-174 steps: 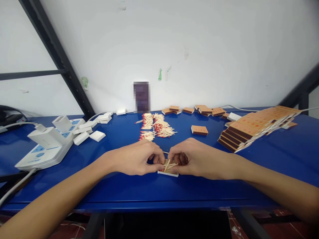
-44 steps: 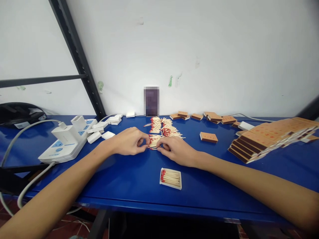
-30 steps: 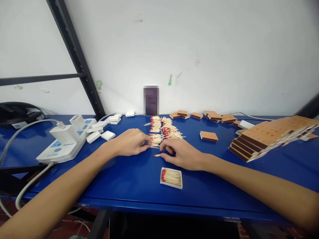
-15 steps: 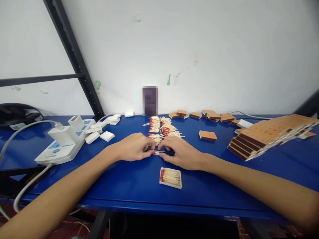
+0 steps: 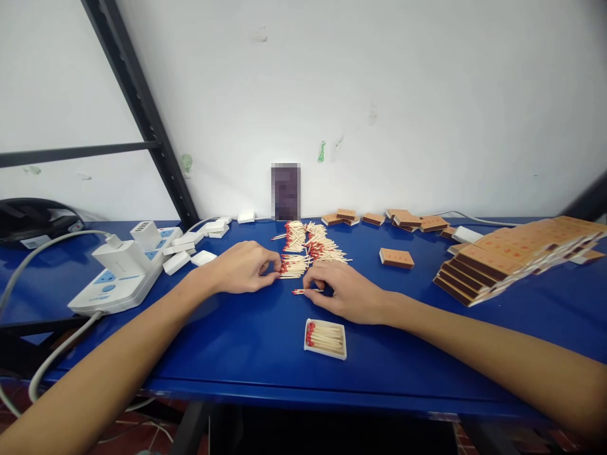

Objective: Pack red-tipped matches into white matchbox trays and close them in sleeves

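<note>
In the right hand [image 5: 341,292], apparently nipped between thumb and fingertip, a few loose matches [image 5: 298,292], heads to the left, sticks running left to right. Just beyond, between both hands, the front pile [image 5: 294,266], along much the same axis, heads toward the left hand [image 5: 244,268]. Left thumb and forefinger curled close together at that head end, touching or just beside; cannot tell from here whether gripping any match or merely resting. Nearer to the right hand, on the near side and slightly right of the pinched sticks, the tray [image 5: 325,354], holding a layer with heads also left. Around it, table [image 5: 237,341] down to the front edge and leftward to the power strip [image 5: 110,289]; rightward, well apart, a lone box [image 5: 396,258] and the stack [image 5: 493,262].
</note>
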A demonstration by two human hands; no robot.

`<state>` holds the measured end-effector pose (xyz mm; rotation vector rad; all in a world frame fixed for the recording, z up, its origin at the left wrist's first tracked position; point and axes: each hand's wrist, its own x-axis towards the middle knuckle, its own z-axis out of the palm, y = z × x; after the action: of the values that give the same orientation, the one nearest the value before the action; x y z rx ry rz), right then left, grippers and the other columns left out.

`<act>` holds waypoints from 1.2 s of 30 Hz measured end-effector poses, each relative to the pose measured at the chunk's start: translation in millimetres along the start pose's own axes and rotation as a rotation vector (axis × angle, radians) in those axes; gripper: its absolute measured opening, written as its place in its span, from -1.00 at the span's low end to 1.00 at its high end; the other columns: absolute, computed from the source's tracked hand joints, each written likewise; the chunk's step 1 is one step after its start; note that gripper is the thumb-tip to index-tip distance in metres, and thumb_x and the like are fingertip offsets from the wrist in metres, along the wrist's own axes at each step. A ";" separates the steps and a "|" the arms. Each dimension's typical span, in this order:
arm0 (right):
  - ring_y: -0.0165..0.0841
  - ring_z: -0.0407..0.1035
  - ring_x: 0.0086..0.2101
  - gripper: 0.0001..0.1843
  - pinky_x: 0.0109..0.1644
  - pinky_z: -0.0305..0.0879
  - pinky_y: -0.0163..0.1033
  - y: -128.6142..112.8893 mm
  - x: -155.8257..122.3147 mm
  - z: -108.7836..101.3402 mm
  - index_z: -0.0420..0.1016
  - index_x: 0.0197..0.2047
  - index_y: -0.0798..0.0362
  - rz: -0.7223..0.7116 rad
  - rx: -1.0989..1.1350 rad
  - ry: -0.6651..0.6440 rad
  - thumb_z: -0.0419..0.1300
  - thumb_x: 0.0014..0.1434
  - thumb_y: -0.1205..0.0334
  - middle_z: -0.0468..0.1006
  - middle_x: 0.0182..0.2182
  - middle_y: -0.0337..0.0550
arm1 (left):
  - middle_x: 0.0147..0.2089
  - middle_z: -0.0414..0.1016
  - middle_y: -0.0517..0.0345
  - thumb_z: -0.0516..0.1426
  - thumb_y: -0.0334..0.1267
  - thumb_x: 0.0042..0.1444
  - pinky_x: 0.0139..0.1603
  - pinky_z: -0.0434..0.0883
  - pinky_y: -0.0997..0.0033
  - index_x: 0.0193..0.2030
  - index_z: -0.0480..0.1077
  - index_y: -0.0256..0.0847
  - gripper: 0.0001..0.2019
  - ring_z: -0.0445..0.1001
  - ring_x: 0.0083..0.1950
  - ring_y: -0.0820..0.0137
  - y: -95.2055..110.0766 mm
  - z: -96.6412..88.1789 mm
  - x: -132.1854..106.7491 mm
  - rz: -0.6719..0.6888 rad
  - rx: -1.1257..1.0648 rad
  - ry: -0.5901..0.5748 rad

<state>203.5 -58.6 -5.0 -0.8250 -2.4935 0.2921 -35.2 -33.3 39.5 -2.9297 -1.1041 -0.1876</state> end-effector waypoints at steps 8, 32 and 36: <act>-0.41 0.23 -0.42 -0.92 -0.30 0.10 -0.28 0.5 -1.1 1.6 0.43 -0.31 0.05 0.019 -0.018 0.011 0.15 0.22 0.27 0.36 -0.49 -0.28 | -0.57 0.40 0.30 0.11 -0.27 0.12 -0.47 0.11 0.47 -0.28 0.51 -0.16 -0.86 0.30 -0.57 0.52 3.4 -0.4 0.1 -0.008 -0.038 -0.042; -0.35 0.30 -0.31 -0.81 -0.20 0.18 -0.23 5.5 -0.4 1.5 0.45 -0.15 0.04 0.135 -0.013 0.071 0.05 0.21 0.37 0.43 -0.36 -0.19 | -0.55 0.40 0.26 0.05 -0.25 0.21 -0.45 0.07 0.47 -0.23 0.44 -0.18 -0.84 0.31 -0.54 0.47 16.5 13.4 7.9 -0.027 0.006 0.036; -0.32 0.33 -0.26 -0.78 -0.16 0.19 -0.20 8.3 -0.5 2.6 0.48 -0.20 0.04 0.142 -0.028 0.060 0.02 0.22 0.39 0.45 -0.32 -0.16 | -0.55 0.40 0.25 0.04 -0.25 0.22 -0.46 0.07 0.47 -0.28 0.44 -0.18 -0.84 0.30 -0.54 0.47 17.0 13.9 8.5 -0.016 0.018 0.018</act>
<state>206.6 -52.4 -10.3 -1.0102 -2.3925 0.2774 -16.2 -39.8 27.3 -2.8985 -1.1217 -0.2025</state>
